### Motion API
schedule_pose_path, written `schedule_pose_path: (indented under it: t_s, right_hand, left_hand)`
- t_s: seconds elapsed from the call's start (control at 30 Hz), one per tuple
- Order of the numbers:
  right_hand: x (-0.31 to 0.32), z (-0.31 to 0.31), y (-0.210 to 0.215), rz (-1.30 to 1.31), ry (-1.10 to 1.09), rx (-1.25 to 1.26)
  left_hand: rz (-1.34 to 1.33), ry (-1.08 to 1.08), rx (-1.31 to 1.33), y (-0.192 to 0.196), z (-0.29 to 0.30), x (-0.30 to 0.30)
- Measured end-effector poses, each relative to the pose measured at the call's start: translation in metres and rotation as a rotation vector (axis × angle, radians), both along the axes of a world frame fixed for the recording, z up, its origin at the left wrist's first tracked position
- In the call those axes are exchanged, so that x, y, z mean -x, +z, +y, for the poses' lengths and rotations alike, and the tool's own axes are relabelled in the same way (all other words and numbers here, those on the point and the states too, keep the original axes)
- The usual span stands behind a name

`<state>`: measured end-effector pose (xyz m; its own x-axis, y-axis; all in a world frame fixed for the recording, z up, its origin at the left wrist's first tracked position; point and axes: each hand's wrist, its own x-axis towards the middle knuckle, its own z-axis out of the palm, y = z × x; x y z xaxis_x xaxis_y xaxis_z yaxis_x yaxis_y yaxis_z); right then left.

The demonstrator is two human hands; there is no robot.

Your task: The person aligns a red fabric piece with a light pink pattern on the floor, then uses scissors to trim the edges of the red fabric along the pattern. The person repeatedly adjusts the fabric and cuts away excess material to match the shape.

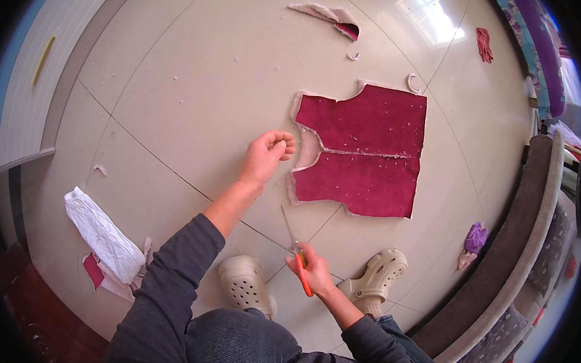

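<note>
On the tiled floor in front of me lies a vest-shaped piece of dark red fabric (366, 123) with pale fleecy edges and a seam down its middle. Its neckline points to the left. Beside that neckline hovers my left hand (270, 155), its fingers curled together; whatever they may pinch is hidden. My right hand (312, 269) grips scissors (304, 275) by their orange handles, low between my feet. The thin metal blades point forward, just short of the fabric's near edge. White lint dots the red surface.
A long offcut (332, 16) lies beyond the fabric, with small scraps around. White cloth (104, 234) and red scraps (93, 270) are at left. A grey sofa (495, 284) lines the right, near a purple bundle (476, 237). My beige clogs (381, 276) flank the scissors.
</note>
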<state>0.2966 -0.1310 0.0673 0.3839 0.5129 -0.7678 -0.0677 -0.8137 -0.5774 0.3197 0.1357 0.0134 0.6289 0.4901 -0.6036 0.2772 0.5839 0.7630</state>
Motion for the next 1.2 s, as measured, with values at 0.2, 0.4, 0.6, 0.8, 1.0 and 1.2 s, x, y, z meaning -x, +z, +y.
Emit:
schedule_pose_path:
  t_s: [0.2, 0.4, 0.6, 0.8, 1.0, 1.2]
  right_hand:
    - [0.001, -0.003, 0.003, 0.007, -0.027, -0.008]
    - [-0.022, -0.002, 0.023, 0.298, -0.216, -0.04]
    - [-0.109, -0.013, 0.083, 0.26, -0.073, 0.024]
    - [-0.178, -0.027, 0.138, 0.074, 0.098, 0.091]
    - [-0.191, -0.003, 0.129, 0.163, -0.04, 0.003]
    - [-0.176, 0.021, 0.059, 0.351, -0.299, -0.232]
  left_hand:
    - [-0.029, 0.035, 0.229, 0.003, -0.009, -0.013]
    - [0.024, -0.024, 0.308, 0.001, -0.014, -0.031]
    - [0.23, -0.283, 0.151, -0.006, -0.015, -0.047]
    - [0.335, -0.33, 0.125, 0.001, -0.009, -0.06]
    - [0.182, -0.517, -0.629, -0.021, -0.009, -0.049]
    - [0.21, -0.384, -0.355, -0.015, -0.041, -0.065]
